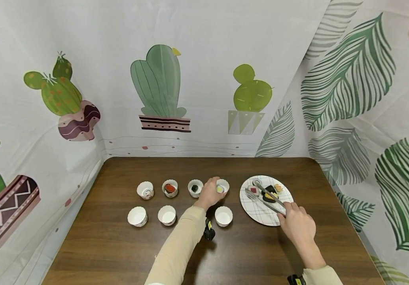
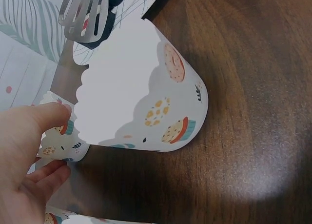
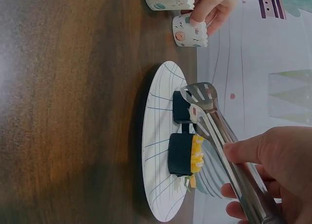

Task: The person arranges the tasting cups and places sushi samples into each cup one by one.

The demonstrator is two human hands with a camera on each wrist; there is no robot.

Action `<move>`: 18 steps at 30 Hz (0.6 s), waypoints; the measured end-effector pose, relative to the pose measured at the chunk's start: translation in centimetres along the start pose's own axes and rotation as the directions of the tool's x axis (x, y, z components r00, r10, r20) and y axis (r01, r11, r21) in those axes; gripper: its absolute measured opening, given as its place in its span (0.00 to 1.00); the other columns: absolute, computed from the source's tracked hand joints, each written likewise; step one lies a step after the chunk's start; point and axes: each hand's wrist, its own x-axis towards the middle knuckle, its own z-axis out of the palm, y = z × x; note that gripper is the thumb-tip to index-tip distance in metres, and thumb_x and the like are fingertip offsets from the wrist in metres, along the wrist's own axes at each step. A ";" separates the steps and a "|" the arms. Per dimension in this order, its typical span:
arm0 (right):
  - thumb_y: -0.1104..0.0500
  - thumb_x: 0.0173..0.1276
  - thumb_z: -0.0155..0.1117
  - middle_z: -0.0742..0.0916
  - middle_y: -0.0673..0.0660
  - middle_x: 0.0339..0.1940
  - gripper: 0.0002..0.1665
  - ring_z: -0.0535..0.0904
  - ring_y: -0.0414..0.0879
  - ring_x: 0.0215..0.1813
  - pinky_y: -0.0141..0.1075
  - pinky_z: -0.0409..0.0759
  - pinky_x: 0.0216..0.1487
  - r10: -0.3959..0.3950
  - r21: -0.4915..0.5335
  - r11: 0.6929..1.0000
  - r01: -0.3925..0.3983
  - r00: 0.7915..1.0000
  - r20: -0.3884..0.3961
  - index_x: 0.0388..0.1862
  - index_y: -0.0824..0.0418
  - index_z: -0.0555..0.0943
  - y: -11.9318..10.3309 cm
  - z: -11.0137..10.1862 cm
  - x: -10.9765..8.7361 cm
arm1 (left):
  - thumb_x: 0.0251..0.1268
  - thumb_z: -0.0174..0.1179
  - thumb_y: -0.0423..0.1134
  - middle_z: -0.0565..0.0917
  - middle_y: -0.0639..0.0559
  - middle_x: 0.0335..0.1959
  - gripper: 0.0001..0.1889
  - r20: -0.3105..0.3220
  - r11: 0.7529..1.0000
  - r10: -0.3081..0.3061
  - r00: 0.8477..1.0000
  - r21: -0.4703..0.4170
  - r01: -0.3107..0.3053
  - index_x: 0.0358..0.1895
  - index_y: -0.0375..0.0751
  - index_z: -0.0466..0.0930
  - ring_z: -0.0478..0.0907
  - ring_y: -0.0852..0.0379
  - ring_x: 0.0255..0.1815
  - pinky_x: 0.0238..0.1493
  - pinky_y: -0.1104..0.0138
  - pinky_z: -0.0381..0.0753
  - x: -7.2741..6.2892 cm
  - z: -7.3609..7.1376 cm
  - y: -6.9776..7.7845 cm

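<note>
My left hand (image 1: 209,194) holds the side of a white paper cup (image 1: 227,185) at the right end of the back row. Inside that cup lies a small piece with a yellow-green middle (image 1: 220,189). In the left wrist view, thumb and fingers sit around the printed cup (image 2: 62,140). My right hand (image 1: 298,222) grips metal tongs (image 3: 229,151), their slotted ends over a round plate (image 1: 261,217). On the plate are sushi pieces: one dark-wrapped with yellow topping (image 3: 183,154), and one with a red centre (image 1: 253,190) near the tong ends. Whether the tongs touch it, I cannot tell.
Other back-row cups hold a round piece (image 1: 146,192), a red-orange piece (image 1: 170,188) and a dark piece (image 1: 194,188). White cups stand nearer on the wooden table (image 1: 94,245): a left one (image 1: 137,216), a middle one (image 1: 167,215) and a right one (image 1: 224,216).
</note>
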 end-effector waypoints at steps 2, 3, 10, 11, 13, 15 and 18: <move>0.60 0.41 0.72 0.81 0.63 0.26 0.20 0.76 0.61 0.28 0.49 0.71 0.20 0.003 0.006 1.000 -0.003 1.000 0.008 0.33 0.68 0.78 -0.1 -0.1 -0.2 | 0.51 0.68 0.44 0.73 0.43 0.58 0.35 0.004 1.000 -0.003 1.000 -0.002 0.003 0.64 0.41 0.64 0.74 0.46 0.54 0.51 0.56 0.75 0.0 0.0 0.0; 0.59 0.41 0.72 0.81 0.63 0.26 0.20 0.76 0.61 0.28 0.49 0.71 0.20 0.003 0.009 1.000 -0.004 1.000 0.007 0.33 0.68 0.78 -0.1 -0.1 -0.2 | 0.50 0.68 0.44 0.72 0.43 0.58 0.36 0.004 1.000 -0.002 1.000 -0.005 0.002 0.64 0.41 0.64 0.74 0.46 0.54 0.51 0.56 0.75 0.0 0.0 0.0; 0.58 0.39 0.73 0.80 0.62 0.24 0.21 0.75 0.61 0.26 0.49 0.69 0.17 0.010 0.024 1.000 -0.010 1.000 -0.007 0.32 0.67 0.78 -0.2 0.0 -0.8 | 0.51 0.67 0.42 0.72 0.43 0.58 0.37 0.010 1.000 0.008 1.000 -0.001 -0.008 0.66 0.42 0.62 0.74 0.46 0.53 0.50 0.57 0.75 -0.2 0.0 -0.1; 0.58 0.38 0.73 0.80 0.61 0.24 0.21 0.75 0.61 0.26 0.49 0.69 0.17 0.010 0.025 1.000 -0.010 1.000 -0.010 0.32 0.67 0.78 -0.2 0.0 -0.9 | 0.51 0.67 0.42 0.72 0.43 0.58 0.37 0.010 1.000 0.010 1.000 -0.001 -0.010 0.66 0.42 0.61 0.74 0.46 0.53 0.50 0.57 0.75 -0.2 0.0 -0.1; 0.58 0.38 0.74 0.80 0.62 0.24 0.21 0.75 0.61 0.26 0.48 0.68 0.17 0.006 0.026 1.000 -0.006 1.000 -0.020 0.31 0.67 0.78 -0.2 0.1 -1.0 | 0.51 0.67 0.42 0.71 0.43 0.59 0.38 0.009 1.000 0.014 1.000 -0.003 -0.014 0.66 0.42 0.61 0.74 0.46 0.54 0.50 0.57 0.75 -0.3 0.0 -0.1; 0.58 0.37 0.74 0.80 0.62 0.24 0.22 0.75 0.61 0.25 0.48 0.68 0.16 0.005 0.027 1.000 -0.005 1.000 -0.028 0.31 0.67 0.78 -0.2 0.1 -1.1 | 0.51 0.67 0.42 0.70 0.43 0.60 0.39 0.015 1.000 0.015 1.000 -0.008 -0.015 0.67 0.42 0.60 0.73 0.46 0.54 0.51 0.57 0.75 -0.2 -0.1 0.0; 0.58 0.37 0.73 0.81 0.62 0.25 0.22 0.75 0.61 0.26 0.48 0.68 0.17 0.010 0.033 0.999 -0.010 1.000 -0.027 0.32 0.67 0.78 -0.2 0.2 -1.3 | 0.50 0.68 0.42 0.68 0.43 0.62 0.40 0.019 0.999 0.030 0.999 -0.013 -0.029 0.67 0.42 0.59 0.73 0.46 0.56 0.52 0.57 0.74 -0.2 -0.4 0.2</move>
